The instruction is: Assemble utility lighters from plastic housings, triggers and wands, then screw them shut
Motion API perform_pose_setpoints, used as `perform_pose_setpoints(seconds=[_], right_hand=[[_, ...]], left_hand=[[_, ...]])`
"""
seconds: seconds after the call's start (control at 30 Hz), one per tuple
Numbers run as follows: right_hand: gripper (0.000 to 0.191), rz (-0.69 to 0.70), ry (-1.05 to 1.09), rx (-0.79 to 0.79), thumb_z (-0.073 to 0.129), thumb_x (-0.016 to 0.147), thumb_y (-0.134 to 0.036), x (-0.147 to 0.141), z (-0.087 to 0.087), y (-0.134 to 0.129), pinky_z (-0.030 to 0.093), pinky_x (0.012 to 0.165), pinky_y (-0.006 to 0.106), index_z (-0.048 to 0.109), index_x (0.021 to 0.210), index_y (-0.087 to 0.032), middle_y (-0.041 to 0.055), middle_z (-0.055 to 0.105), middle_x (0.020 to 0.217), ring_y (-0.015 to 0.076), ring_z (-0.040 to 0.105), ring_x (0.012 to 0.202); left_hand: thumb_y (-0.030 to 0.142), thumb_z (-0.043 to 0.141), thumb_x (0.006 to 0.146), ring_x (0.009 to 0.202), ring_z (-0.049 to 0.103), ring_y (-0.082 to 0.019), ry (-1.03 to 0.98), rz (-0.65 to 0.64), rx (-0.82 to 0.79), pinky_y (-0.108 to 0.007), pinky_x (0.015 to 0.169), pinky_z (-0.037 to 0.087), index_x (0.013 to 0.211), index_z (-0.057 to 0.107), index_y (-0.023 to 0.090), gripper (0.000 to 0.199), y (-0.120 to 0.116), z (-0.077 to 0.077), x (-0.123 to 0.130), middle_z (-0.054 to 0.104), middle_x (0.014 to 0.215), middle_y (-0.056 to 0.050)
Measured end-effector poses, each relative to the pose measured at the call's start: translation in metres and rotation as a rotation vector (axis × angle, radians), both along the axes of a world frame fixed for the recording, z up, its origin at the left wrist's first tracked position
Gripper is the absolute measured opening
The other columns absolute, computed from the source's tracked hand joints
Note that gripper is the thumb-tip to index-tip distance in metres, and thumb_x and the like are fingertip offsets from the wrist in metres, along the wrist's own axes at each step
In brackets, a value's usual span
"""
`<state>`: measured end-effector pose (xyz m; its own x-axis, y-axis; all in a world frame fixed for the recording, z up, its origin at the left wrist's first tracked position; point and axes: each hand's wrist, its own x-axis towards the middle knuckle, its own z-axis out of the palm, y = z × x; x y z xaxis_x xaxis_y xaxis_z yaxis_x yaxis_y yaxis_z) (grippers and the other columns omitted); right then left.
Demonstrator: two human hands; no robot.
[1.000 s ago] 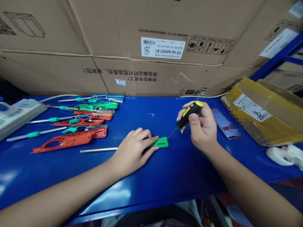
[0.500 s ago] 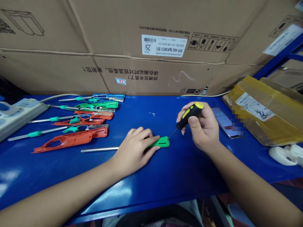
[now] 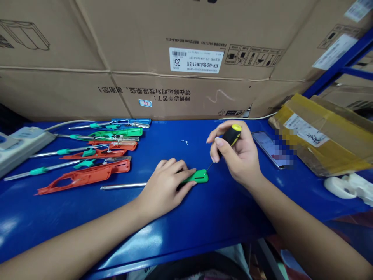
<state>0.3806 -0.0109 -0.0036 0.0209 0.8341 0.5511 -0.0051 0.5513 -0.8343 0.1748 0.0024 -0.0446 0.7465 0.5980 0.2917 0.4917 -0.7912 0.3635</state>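
Observation:
My left hand presses a green-handled long-nosed lighter flat against the blue table. Its metal tube sticks out to the left from under my palm, and the middle of the handle is hidden by my fingers. My right hand grips a black and yellow screwdriver, tilted, between thumb and fingers. The thin shaft slants down to the left, its tip meeting the handle's right end near a dark slot. Part of the screwdriver's grip is covered by my fingers.
Opened lighters with blue, green and orange shells lie at the left by a power strip. Small white bits lie mid-table. A phone, a taped parcel and a white object are right; a large carton stands behind.
My right hand has shifted its fingers around the screwdriver, and the handle stands slightly more upright. The tip stays at the green handle's end. My left hand holds its place; the camera view has shifted slightly.

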Motion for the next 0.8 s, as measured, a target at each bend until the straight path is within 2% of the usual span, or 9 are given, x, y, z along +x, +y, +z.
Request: perform_pose_setpoints(seconds=[0.1,0.2,0.27,0.37,0.43,0.53,0.63,0.7,0.8], right_hand=[[0.024,0.133,0.09,-0.059,0.053,0.1,-0.042,0.001,-0.002,0.001,0.049,0.055,0.028,0.049,0.121,-0.03,-0.0026,0.056,0.082,0.0103,0.047,0.054],[0.027,0.245,0.137,-0.109,0.042,0.103,-0.047,0.003,0.0,0.0,0.051,0.061,0.032,0.056,0.113,-0.026,0.0017,0.057,0.086,0.0134,0.051,0.063],[0.018,0.263,0.172,-0.106,0.053,0.099,-0.043,0.003,0.002,-0.001,0.05,0.061,0.031,0.054,0.103,-0.025,0.0015,0.057,0.089,0.0132,0.052,0.065],[0.023,0.256,0.226,-0.128,0.067,0.091,-0.037,0.002,0.006,-0.002,0.044,0.057,0.026,0.048,0.098,-0.026,-0.0015,0.053,0.088,0.0108,0.049,0.063],[0.022,0.293,0.237,-0.151,0.063,0.094,-0.04,0.001,0.009,-0.002,0.043,0.057,0.026,0.049,0.105,-0.027,-0.0016,0.054,0.086,0.0112,0.048,0.062],[0.024,0.377,0.166,-0.163,0.052,0.099,-0.041,0.002,0.014,-0.002,0.047,0.064,0.029,0.055,0.115,-0.024,0.0021,0.057,0.091,0.0135,0.054,0.071],[0.014,0.373,0.071,-0.123,0.064,0.095,-0.031,0.003,0.019,0.002,0.051,0.073,0.031,0.058,0.1,-0.021,0.0035,0.058,0.101,0.0141,0.062,0.083],[0.02,0.364,0.07,-0.107,0.07,0.09,-0.025,0.002,0.021,0.007,0.051,0.067,0.028,0.051,0.094,-0.022,0.0001,0.058,0.098,0.0105,0.061,0.073],[0.022,0.384,0.098,-0.138,0.067,0.094,-0.03,-0.002,0.021,0.013,0.041,0.051,0.021,0.046,0.095,-0.024,-0.0057,0.053,0.083,0.0051,0.047,0.054]], left_hand=[[0.034,0.056,0.1,0.092,0.055,-0.022,-0.002,-0.001,0.004,-0.038,0.08,0.037,0.126,0.068,0.022,0.03,0.0,0.0,0.0,0.064,0.099,-0.005],[0.033,0.056,0.1,0.091,0.055,-0.022,-0.007,0.001,0.007,-0.038,0.08,0.036,0.125,0.068,0.021,0.03,0.0,0.0,-0.001,0.064,0.097,-0.005],[0.033,0.056,0.1,0.09,0.055,-0.022,-0.013,-0.003,0.007,-0.037,0.079,0.036,0.124,0.068,0.021,0.03,0.0,0.0,-0.001,0.064,0.097,-0.005],[0.033,0.057,0.1,0.09,0.054,-0.022,-0.018,-0.005,0.009,-0.037,0.079,0.036,0.124,0.068,0.021,0.03,0.0,-0.001,0.0,0.064,0.097,-0.005],[0.033,0.057,0.1,0.09,0.054,-0.022,-0.019,-0.003,0.012,-0.037,0.079,0.037,0.125,0.068,0.022,0.03,0.0,-0.001,0.0,0.064,0.097,-0.005],[0.034,0.056,0.1,0.091,0.055,-0.022,-0.02,0.002,0.016,-0.037,0.079,0.037,0.124,0.069,0.022,0.029,0.0,-0.001,0.001,0.065,0.098,-0.005],[0.034,0.057,0.1,0.091,0.055,-0.022,-0.023,0.009,0.024,-0.038,0.08,0.037,0.124,0.069,0.023,0.029,-0.001,-0.001,0.001,0.065,0.098,-0.005],[0.034,0.058,0.099,0.091,0.055,-0.022,-0.024,0.016,0.029,-0.038,0.08,0.037,0.124,0.069,0.023,0.029,-0.001,-0.002,0.0,0.065,0.098,-0.005],[0.034,0.058,0.099,0.092,0.056,-0.021,-0.025,0.027,0.029,-0.037,0.08,0.037,0.125,0.068,0.023,0.03,-0.002,-0.002,-0.001,0.065,0.099,-0.005]])
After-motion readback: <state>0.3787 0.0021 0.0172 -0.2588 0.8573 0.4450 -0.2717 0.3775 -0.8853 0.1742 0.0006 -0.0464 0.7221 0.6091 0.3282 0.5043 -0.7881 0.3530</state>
